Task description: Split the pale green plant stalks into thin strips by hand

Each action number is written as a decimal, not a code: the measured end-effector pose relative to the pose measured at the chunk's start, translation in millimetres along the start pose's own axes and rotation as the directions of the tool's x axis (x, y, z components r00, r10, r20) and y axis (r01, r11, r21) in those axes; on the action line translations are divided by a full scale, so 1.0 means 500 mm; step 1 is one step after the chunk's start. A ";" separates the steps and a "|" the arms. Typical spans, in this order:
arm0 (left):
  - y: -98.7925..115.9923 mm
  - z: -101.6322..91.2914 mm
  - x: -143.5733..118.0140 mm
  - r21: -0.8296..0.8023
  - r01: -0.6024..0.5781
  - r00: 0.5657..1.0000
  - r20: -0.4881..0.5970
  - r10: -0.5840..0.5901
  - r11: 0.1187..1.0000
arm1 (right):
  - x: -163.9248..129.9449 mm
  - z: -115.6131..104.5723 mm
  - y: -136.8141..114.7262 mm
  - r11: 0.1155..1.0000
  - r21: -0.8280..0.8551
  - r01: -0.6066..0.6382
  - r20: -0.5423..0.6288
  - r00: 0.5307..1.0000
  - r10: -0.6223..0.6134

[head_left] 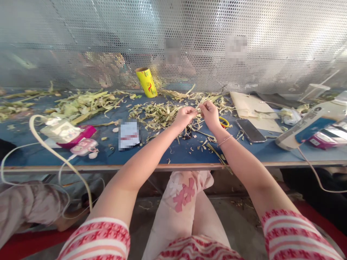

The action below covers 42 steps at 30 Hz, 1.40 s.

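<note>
Above a heap of dried, yellow-green leaf strips (pixel 162 115), my two hands come almost together at the middle of the blue table. My left hand (pixel 185 116) is closed in a pinch at the fingertips. Close beside it, my right hand (pixel 210 112) pinches too, thumb against fingers. Between them a thin pale plant strip (pixel 198 107) shows faintly; its full length cannot be made out. A yellow ring-like handle (pixel 224 122) lies just right of my right wrist, partly hidden.
A yellow cardboard tube (pixel 147 83) stands behind the heap. Another leaf pile (pixel 84 103) lies left, near a pink-and-white device (pixel 67 133) with cables. On the right are a phone (pixel 251 130), brown paper (pixel 252 108) and a large bottle (pixel 311 121). A perforated metal panel (pixel 173 21) closes the back.
</note>
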<state>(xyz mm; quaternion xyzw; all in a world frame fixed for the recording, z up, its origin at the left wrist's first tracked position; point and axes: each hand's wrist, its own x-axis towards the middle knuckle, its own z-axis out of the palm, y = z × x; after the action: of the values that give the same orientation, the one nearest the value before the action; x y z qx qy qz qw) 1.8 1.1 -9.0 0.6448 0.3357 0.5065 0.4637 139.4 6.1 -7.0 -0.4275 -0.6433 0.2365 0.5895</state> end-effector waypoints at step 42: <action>-0.008 -0.010 0.011 -0.081 0.041 0.980 -0.190 -0.056 0.996 | 0.003 0.015 0.010 0.967 0.210 -0.141 0.220 0.971 0.094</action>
<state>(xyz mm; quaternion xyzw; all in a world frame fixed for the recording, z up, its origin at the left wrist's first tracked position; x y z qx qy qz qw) -1.4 8.6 -10.6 0.5663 0.3748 0.5672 0.4659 133.6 11.4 -11.9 -0.3686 -0.6441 0.3856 0.5483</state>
